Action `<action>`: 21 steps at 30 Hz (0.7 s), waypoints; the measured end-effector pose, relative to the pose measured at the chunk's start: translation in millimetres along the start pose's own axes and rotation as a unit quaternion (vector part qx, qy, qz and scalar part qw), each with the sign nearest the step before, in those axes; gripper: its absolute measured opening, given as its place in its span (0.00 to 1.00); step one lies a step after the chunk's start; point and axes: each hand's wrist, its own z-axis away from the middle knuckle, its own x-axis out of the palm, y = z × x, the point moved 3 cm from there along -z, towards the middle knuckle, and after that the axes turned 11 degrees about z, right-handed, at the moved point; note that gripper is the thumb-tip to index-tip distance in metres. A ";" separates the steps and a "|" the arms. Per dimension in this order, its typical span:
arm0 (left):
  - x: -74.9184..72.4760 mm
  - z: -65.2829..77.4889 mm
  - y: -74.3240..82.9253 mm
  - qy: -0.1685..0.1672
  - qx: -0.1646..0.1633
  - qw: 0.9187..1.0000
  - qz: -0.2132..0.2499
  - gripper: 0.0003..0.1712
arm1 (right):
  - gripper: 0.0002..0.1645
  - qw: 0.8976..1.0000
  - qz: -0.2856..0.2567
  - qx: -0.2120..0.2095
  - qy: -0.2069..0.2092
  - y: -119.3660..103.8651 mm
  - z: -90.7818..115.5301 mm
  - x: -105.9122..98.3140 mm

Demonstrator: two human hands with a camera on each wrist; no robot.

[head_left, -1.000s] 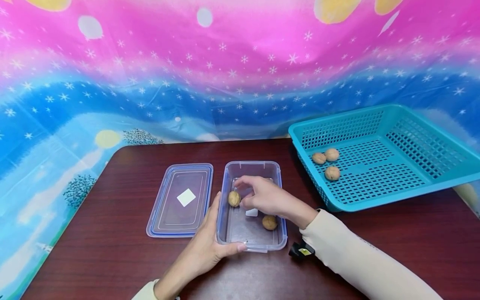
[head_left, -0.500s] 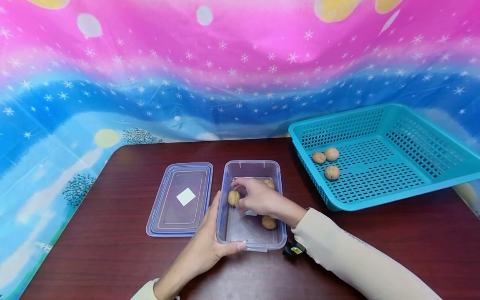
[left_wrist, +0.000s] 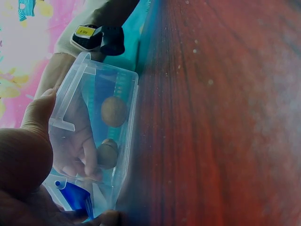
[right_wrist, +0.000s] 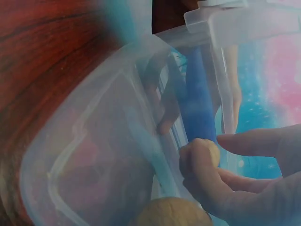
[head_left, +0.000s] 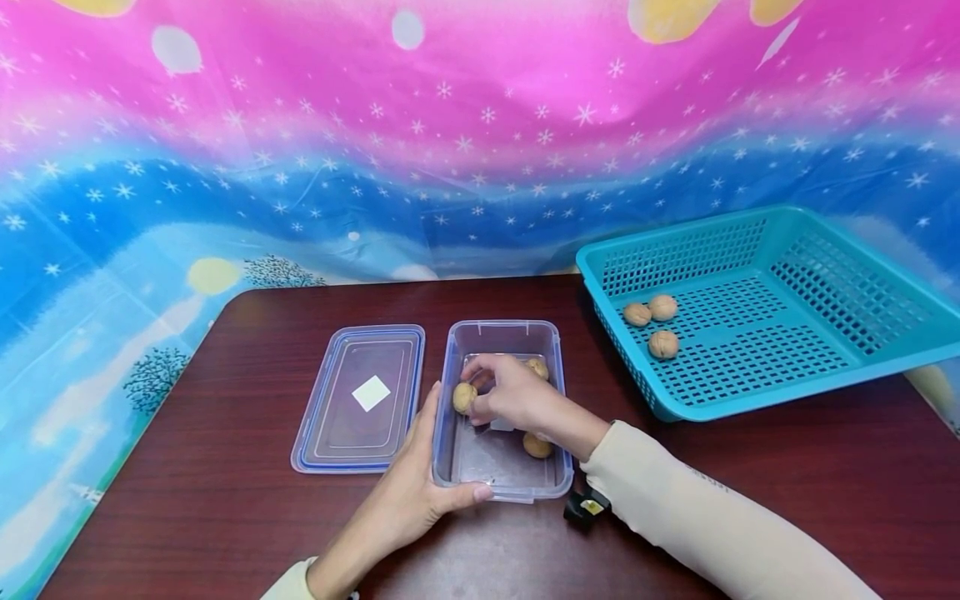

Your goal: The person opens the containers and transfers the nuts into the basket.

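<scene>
A clear plastic food container with a blue-tinted rim stands on the table. My left hand grips its near left corner, thumb over the front rim and fingers along the left wall. Inside it, my right hand pinches a walnut by the left wall; the right wrist view shows fingers curled round that walnut. Another walnut lies near the right wall, and one more walnut sits at the back right, partly hidden by the right hand.
Left of the container lies its clear lid with a white square on it. A turquoise basket at the right holds walnuts. A patterned cloth hangs behind the table.
My right hand has shifted slightly left, its fingers now on the walnut by the left wall. The walnut at the back right has come into view. My left hand stays on the container.
</scene>
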 end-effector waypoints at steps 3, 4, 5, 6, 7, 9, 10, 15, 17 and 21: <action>0.2 -0.2 -0.2 -0.001 0.003 1.000 0.000 0.77 | 0.21 0.999 -0.036 0.002 -0.005 0.3 0.3 -0.2; 0.2 -0.5 -0.6 -0.001 0.003 1.000 0.001 0.77 | 0.20 0.999 -0.043 0.003 -0.006 -0.1 0.3 -0.1; 0.3 -0.6 -0.8 -0.001 0.003 1.000 0.002 0.77 | 0.20 0.999 -0.045 0.004 -0.006 -0.5 0.5 -0.2; 0.3 -0.7 -0.9 -0.001 0.004 1.000 0.002 0.77 | 0.20 0.999 -0.043 0.002 -0.007 -0.6 0.4 -0.2; 0.3 -0.7 -0.9 -0.001 0.005 1.000 0.002 0.77 | 0.20 0.999 -0.039 0.002 -0.006 -0.9 0.7 -0.4; 0.2 -0.6 -0.8 -0.003 0.005 1.000 0.003 0.77 | 0.20 1.000 -0.027 0.002 -0.007 -1.0 0.6 -0.4; 0.2 -0.6 -0.8 -0.004 0.005 1.000 0.003 0.77 | 0.21 1.000 -0.021 0.002 -0.007 -1.0 0.6 -0.2; 0.1 -0.2 -1.1 -0.006 0.001 1.000 0.001 0.77 | 0.19 1.000 0.000 -0.002 -0.010 -1.3 1.1 0.2; 0.0 -0.2 -1.0 -0.005 0.002 1.000 0.000 0.77 | 0.18 1.000 0.002 -0.003 -0.011 -3.1 2.8 -0.4; 0.3 0.1 -0.8 -0.004 0.003 1.000 -0.001 0.77 | 0.18 1.000 0.006 -0.004 -0.005 -8.3 9.0 -4.7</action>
